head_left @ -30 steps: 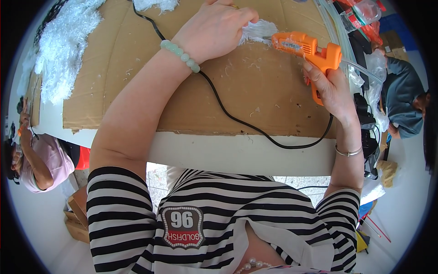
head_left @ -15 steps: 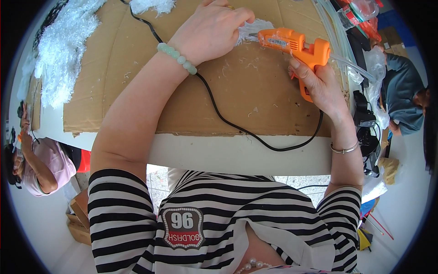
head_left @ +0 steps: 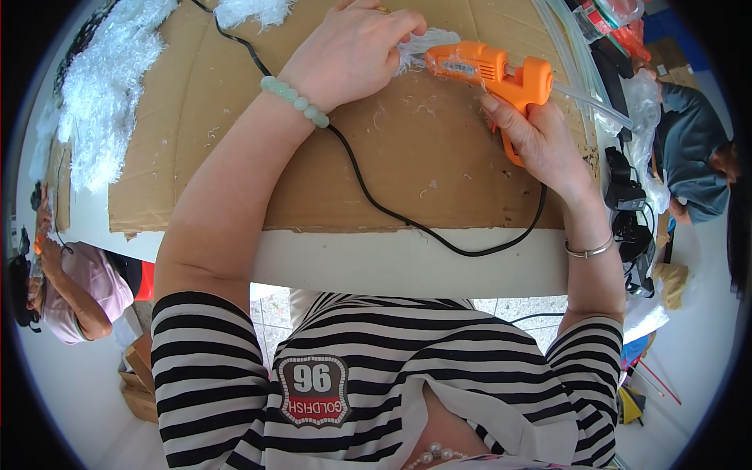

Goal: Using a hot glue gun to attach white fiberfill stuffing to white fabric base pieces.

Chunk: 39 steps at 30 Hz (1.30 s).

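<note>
In my right hand point(head_left: 540, 141) is an orange hot glue gun point(head_left: 478, 66), fingers wrapped round its handle and the nozzle pointing left. A clear glue stick point(head_left: 595, 106) sticks out of its back. The nozzle tip is at a small white fluffy piece point(head_left: 429, 41) near the cardboard's far side. My left hand point(head_left: 352, 55) is closed with bent fingers at that piece and grips its left side; the fingertips are partly hidden. A black cord point(head_left: 360, 164) passes under my left wrist and loops round to the glue gun's handle.
Brown cardboard point(head_left: 313, 196) with loose white fibres covers the white table point(head_left: 407, 266). White fluffy material point(head_left: 110, 86) lies at the left, with another tuft point(head_left: 252, 9) at the back. Clear glue sticks point(head_left: 568, 47) and black adapters point(head_left: 627, 188) lie right. Other people sit at both sides.
The glue gun and my right hand have shifted slightly left and away from me, its nozzle now nearer my left fingers. My left hand has also moved a little left.
</note>
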Motion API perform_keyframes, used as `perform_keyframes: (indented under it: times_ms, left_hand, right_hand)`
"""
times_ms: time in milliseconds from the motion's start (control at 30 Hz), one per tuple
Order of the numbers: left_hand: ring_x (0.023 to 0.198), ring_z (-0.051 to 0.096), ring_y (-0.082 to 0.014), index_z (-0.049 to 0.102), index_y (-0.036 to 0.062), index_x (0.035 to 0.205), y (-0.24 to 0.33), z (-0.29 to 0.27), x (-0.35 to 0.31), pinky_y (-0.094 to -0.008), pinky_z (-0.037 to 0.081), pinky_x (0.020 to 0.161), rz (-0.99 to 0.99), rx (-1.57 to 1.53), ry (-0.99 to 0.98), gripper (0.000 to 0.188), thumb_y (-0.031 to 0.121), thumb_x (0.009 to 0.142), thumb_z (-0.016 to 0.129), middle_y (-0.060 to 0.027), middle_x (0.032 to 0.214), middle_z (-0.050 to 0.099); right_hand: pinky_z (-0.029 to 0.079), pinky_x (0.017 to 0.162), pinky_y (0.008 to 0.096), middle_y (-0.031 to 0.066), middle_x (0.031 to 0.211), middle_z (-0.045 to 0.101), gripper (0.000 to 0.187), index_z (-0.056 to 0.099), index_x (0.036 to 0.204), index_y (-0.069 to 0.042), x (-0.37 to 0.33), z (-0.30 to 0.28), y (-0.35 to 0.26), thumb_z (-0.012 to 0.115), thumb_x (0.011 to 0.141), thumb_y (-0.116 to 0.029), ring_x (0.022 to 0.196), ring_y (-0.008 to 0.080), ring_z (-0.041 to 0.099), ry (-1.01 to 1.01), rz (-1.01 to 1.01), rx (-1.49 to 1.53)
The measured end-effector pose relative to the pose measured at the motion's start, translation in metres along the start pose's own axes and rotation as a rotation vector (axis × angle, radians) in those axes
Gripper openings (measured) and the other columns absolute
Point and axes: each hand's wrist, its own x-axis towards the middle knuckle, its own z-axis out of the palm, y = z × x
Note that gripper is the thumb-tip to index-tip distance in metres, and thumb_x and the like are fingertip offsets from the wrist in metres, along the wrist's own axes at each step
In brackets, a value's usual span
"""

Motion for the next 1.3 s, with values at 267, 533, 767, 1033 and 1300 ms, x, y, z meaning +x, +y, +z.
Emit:
perform_keyframes:
  times_ms: [267,533,767,1033,1300]
  left_hand:
    - [0.087,0.057,-0.0312,0.054,0.0061,0.096,-0.001,0.003,-0.001,-0.0415,0.043,0.080,-0.022,-0.003,-0.001,0.024,0.003,0.072,0.056,-0.0123,0.087,0.063]
    - [0.086,0.056,-0.0303,0.055,0.0064,0.095,-0.004,0.004,-0.003,-0.0415,0.043,0.079,-0.025,0.012,0.009,0.022,0.004,0.073,0.055,-0.0113,0.085,0.062]
    - [0.085,0.056,-0.0308,0.056,0.0059,0.094,-0.006,0.005,-0.004,-0.0422,0.043,0.078,0.000,0.031,0.008,0.022,0.003,0.073,0.054,-0.0115,0.085,0.062]
    - [0.085,0.056,-0.0315,0.056,0.0048,0.094,-0.006,0.006,-0.003,-0.0420,0.043,0.079,-0.008,0.015,-0.005,0.023,0.002,0.071,0.054,-0.0122,0.085,0.061]
    - [0.085,0.056,-0.0316,0.057,0.0046,0.094,-0.008,0.006,-0.004,-0.0416,0.043,0.080,-0.001,0.021,-0.005,0.022,0.003,0.072,0.053,-0.0122,0.086,0.062]
  right_hand:
    - [0.039,0.056,0.0227,-0.0012,0.069,0.053,0.034,0.057,0.090,-0.004,-0.001,-0.007,-0.004,0.054,0.093,-0.037,0.063,0.0070,0.048,-0.034,0.060,0.018]
    - [0.041,0.064,0.0232,0.0003,0.078,0.055,0.031,0.054,0.097,-0.003,0.000,-0.004,0.013,0.055,0.093,-0.034,0.071,0.0088,0.051,-0.025,0.041,0.165]
    - [0.041,0.059,0.0233,-0.0003,0.073,0.054,0.031,0.055,0.094,-0.003,0.000,-0.005,0.009,0.055,0.093,-0.034,0.065,0.0078,0.050,-0.016,0.014,0.125]
    - [0.041,0.064,0.0232,-0.0007,0.077,0.054,0.032,0.053,0.102,-0.003,-0.001,-0.013,0.011,0.055,0.093,-0.033,0.070,0.0084,0.050,-0.062,0.091,0.057]
    - [0.041,0.063,0.0231,-0.0010,0.077,0.054,0.033,0.052,0.105,-0.003,-0.005,-0.017,0.015,0.056,0.093,-0.033,0.070,0.0081,0.050,-0.061,0.075,0.078]
